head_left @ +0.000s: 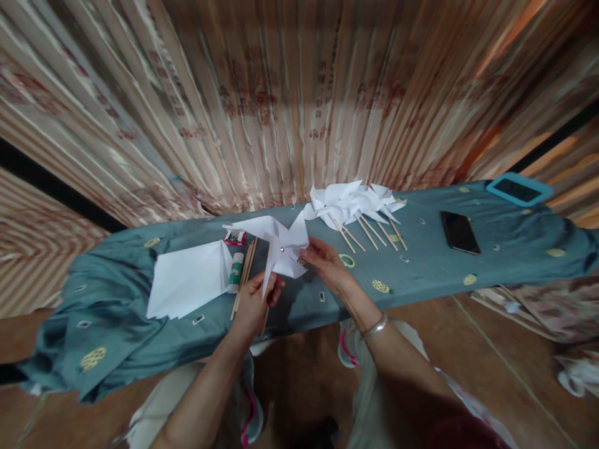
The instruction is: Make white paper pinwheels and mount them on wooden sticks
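A white paper pinwheel [286, 240] with a small shiny pin at its centre is held above the front middle of the cloth-covered table. My left hand [257, 300] is closed around its thin wooden stick, just under the blades; most of the stick is hidden. At the pinwheel's right edge is my right hand [328, 267], its fingers loosely stretched out and the tips at a blade. To the left of the pinwheel lie bare wooden sticks [244, 279], a green-and-white glue stick [236, 272], a small red box [234, 237] and a stack of white paper [187, 279].
Several finished pinwheels [349, 202] lie together at the table's back edge, sticks toward me. Scissors with a green handle [347, 260] rest near my right hand. Farther right are a black phone [460, 232] and a blue-framed device [520, 189]. A patterned curtain [299, 106] hangs behind the table.
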Demonstrator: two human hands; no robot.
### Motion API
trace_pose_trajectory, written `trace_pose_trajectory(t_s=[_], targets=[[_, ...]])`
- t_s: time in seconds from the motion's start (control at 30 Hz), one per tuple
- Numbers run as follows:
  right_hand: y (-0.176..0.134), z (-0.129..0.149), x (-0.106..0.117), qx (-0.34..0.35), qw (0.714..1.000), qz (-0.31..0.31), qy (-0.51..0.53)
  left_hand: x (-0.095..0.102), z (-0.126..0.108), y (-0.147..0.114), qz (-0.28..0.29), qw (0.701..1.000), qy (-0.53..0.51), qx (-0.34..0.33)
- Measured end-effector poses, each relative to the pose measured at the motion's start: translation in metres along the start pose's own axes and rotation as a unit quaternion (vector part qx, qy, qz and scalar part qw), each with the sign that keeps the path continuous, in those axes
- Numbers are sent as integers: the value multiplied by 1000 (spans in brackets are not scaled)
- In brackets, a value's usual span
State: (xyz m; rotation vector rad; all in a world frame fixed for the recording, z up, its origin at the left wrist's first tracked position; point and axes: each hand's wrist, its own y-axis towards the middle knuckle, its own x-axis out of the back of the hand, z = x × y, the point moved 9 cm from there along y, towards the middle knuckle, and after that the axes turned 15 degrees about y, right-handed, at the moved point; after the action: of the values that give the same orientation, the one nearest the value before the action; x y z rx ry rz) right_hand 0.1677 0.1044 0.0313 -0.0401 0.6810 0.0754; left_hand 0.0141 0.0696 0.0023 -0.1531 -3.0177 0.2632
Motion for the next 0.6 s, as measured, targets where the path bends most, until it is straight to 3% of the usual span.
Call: trace_pose_trajectory(t_s=[0.17, 0.23, 0.33, 0.47, 0.6], targets=[[0, 5, 39, 51, 990, -123, -37, 12, -4, 9, -69, 995, -69, 3], [-1, 0, 44, 51, 986, -129, -88, 19, -6, 12, -100, 992, -74, 8], [-5, -22, 30, 2, 987, -68, -148, 26, -11, 15, -122, 989, -77, 9], [-26, -72, -14, -128, 976, 93, -151, 27, -19, 18, -132, 986, -100, 0], [-38, -96, -38, -148, 964, 157, -157, 23, -22, 19, -141, 983, -121, -6]])
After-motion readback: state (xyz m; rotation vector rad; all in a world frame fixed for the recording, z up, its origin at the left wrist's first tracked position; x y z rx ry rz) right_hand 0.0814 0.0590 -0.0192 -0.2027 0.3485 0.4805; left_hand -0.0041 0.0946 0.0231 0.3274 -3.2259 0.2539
